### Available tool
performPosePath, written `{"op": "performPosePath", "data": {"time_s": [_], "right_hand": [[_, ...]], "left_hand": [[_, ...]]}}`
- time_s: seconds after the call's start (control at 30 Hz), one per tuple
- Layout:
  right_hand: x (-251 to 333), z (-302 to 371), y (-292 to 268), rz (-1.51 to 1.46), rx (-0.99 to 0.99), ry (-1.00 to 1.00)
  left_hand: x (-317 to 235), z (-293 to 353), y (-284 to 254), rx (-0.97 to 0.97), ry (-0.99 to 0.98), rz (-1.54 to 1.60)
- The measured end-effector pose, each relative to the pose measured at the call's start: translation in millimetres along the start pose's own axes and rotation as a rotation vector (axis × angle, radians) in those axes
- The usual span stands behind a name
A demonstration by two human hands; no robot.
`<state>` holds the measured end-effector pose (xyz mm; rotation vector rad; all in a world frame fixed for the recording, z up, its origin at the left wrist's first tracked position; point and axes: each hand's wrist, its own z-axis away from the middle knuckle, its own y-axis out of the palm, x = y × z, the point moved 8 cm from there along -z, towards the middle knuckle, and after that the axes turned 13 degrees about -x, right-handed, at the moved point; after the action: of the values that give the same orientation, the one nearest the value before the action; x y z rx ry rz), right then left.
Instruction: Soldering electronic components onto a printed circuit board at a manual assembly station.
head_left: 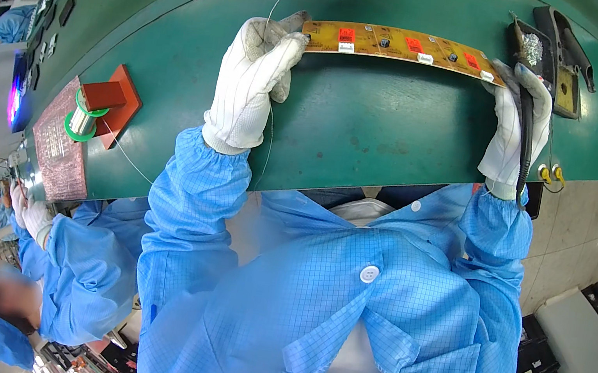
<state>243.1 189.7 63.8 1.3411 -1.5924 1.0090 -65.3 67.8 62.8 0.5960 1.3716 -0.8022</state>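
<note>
Spanning the space between two gloved hands, a long yellow board (pixel 400 48) is held over the green counter (pixel 379 133), away from its near edge; whether it touches the surface I cannot tell. The left hand (pixel 249 83) pinches one end between thumb and fingers, and the right hand (pixel 512 123) has its fingers closed about the other, presumably to steady the strip while leaving its white plugs (pixel 347 47) and red stickers (pixel 347 35) uncovered. A thin wire (pixel 270 142) passes by the left hand (a bit pokes up above the fingers too), and a black pen-shaped tool (pixel 527 134) lies along the right, probably to be ready for use. A green-rimmed spool (pixel 81 122) sits at a reddish stand (pixel 122 101), likely so it can unwind freely. Beyond the right hand, a dark tray (pixel 547 64) keeps shiny curls (pixel 530 48) together
</note>
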Motion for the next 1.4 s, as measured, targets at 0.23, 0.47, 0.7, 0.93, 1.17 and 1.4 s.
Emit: {"op": "performPosePath", "data": {"time_s": [0.23,0.47,0.7,0.93,1.17,1.4], "right_hand": [[-1,0,0,-0.055,-0.007,0.0],[-10,-1,0,-0.158,0.011,0.026],[-9,0,-2,-0.136,-0.004,0.039],[-1,1,-3,-0.093,-0.022,0.015],[0,1,-7,-0.079,-0.058,-0.031],[-4,1,-6,-0.061,-0.033,-0.022]], "left_hand": [[0,-2,2,-0.013,0.024,0.018],[-1,-2,1,0.004,0.032,-0.027],[-1,0,2,0.002,0.029,-0.084],[1,-2,3,0.003,0.058,-0.016],[3,-2,4,0.027,0.003,0.005],[3,-1,6,0.039,-0.008,0.058]]}}
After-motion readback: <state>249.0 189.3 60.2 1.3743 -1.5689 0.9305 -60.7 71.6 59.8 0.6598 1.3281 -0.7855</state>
